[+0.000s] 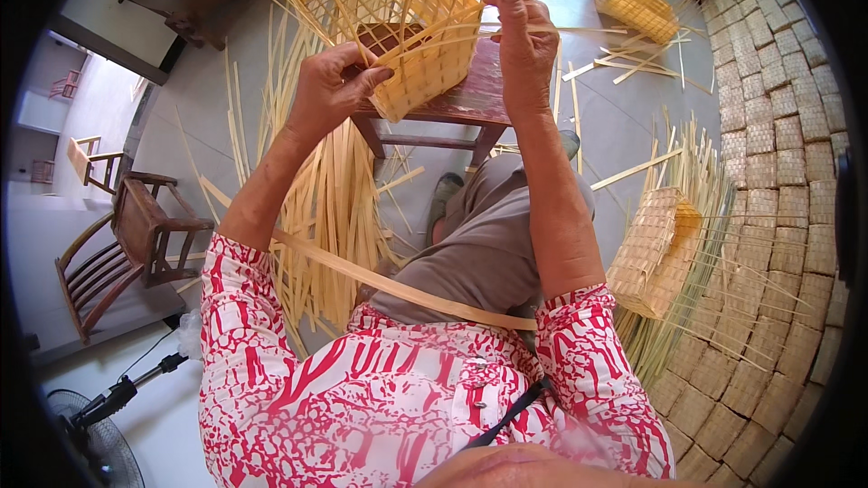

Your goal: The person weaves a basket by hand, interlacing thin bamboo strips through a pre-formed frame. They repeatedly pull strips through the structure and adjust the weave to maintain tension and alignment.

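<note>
A half-woven bamboo basket [434, 81] rests tilted on a low reddish-brown wooden stool [490, 90], with loose strips standing up from its rim. At its near left corner my left hand [336, 86] is closed, thumb and fingers pinching the woven edge and strips. My right hand [527, 45] is raised at the basket's right side, its fingers closed on a thin bamboo strip [579, 30] that runs out to the right. The far end of the basket is cut off by the top of the view.
Long bamboo strips [330, 208] lie heaped left of my legs, and one wide strip crosses my lap. On the right are an unfinished basket [658, 253] on more strips, another basket [637, 7] farther off, and stacked woven pieces [782, 190]. Wooden chairs [145, 226] and a fan [95, 438] stand left.
</note>
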Tool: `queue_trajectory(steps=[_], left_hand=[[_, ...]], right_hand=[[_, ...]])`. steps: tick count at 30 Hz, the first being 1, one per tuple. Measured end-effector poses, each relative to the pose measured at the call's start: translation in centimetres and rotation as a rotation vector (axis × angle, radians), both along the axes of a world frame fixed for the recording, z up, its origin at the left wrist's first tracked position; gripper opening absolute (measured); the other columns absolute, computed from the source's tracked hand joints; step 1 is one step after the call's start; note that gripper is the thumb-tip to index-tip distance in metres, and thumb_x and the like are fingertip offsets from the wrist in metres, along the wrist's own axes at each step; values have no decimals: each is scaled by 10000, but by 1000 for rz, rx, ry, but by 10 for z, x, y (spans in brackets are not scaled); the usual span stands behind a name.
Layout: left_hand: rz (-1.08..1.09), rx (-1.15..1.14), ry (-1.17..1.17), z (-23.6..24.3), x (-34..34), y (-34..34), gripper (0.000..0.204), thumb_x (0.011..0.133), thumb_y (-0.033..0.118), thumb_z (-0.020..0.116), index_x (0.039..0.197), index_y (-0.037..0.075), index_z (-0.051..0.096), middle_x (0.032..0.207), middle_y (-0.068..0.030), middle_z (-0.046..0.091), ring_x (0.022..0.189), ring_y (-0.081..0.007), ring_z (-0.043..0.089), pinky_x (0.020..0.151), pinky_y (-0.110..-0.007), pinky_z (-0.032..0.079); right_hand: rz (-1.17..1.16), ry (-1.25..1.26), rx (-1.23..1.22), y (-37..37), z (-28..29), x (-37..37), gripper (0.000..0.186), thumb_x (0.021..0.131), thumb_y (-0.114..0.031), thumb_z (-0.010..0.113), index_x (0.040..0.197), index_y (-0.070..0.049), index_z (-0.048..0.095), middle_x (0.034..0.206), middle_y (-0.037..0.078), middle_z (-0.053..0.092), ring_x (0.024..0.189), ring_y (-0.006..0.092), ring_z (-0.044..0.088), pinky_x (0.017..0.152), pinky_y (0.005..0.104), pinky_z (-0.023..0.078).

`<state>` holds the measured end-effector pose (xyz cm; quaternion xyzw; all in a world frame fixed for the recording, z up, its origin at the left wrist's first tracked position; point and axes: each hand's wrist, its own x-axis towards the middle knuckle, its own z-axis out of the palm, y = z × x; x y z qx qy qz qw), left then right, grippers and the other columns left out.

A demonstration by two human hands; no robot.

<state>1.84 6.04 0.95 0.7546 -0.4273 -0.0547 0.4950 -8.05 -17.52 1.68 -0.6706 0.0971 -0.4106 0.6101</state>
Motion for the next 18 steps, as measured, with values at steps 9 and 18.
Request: queue_trajectory(steps=[9,18], left_hand=[[-345,270,300,32,76,42,83,892,80,768,905,22,709,777,-22,702,658,-52,647,568,-207,512],[-359,343,276,27,100,80,93,912,114,750,954,39,716,797,3,683,730,-51,623,681,-216,532]], right_hand=[[-146,-95,-497,-13,-2,5,587,849,-549,736,1217,-95,690,1143,97,636,1072,252,589,918,396,473],[-105,273,-1211,-22,-22,10,101,936,-195,641,989,-174,723,971,-7,719,1020,230,633,976,391,406]])
